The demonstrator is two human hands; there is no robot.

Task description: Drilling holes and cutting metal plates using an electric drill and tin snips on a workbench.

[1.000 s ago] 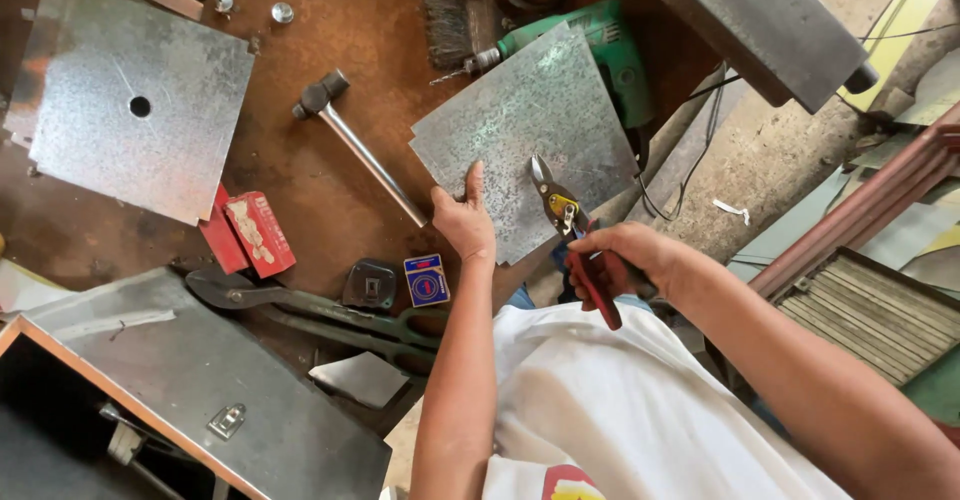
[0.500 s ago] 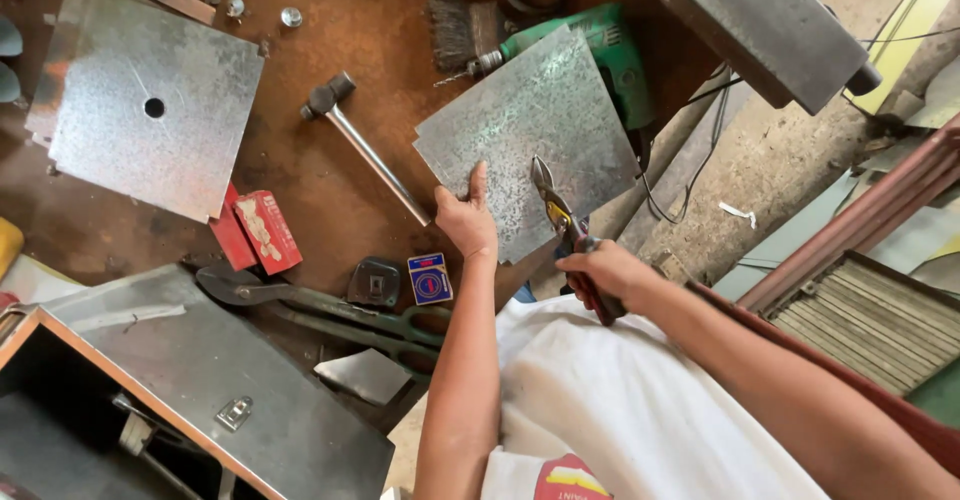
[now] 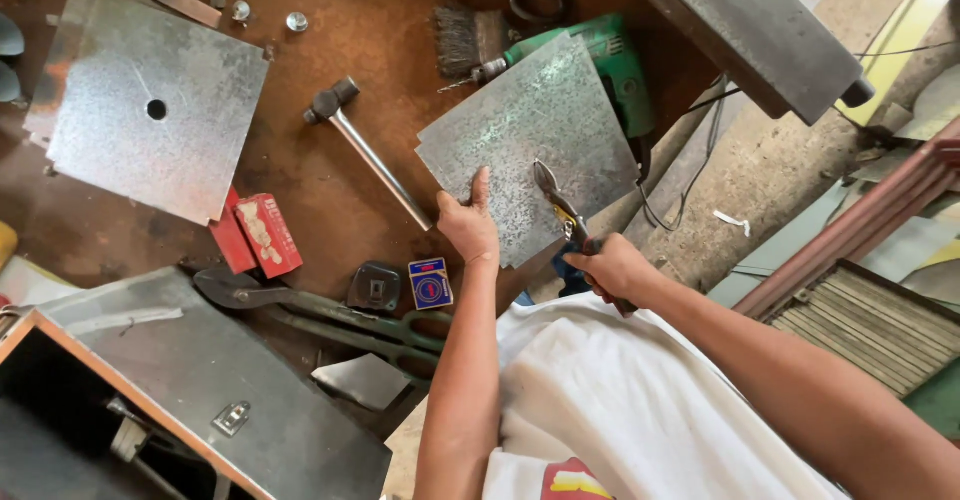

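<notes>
Two hands work one thin metal sheet (image 3: 535, 135) lying just below the green drill (image 3: 610, 60) on the desk (image 3: 330, 20). Left hand (image 3: 470, 222) pins its near edge; right hand (image 3: 610, 268) grips snips (image 3: 560, 205). Stiff, light, probably sharp-edged: best held flat, away from corners.

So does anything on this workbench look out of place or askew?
Mostly the galvanized sheet: it hangs past the bench edge and lies tilted over the green drill and wire brush. The left hand pins its near edge while the right hand works the snips on it.
</notes>
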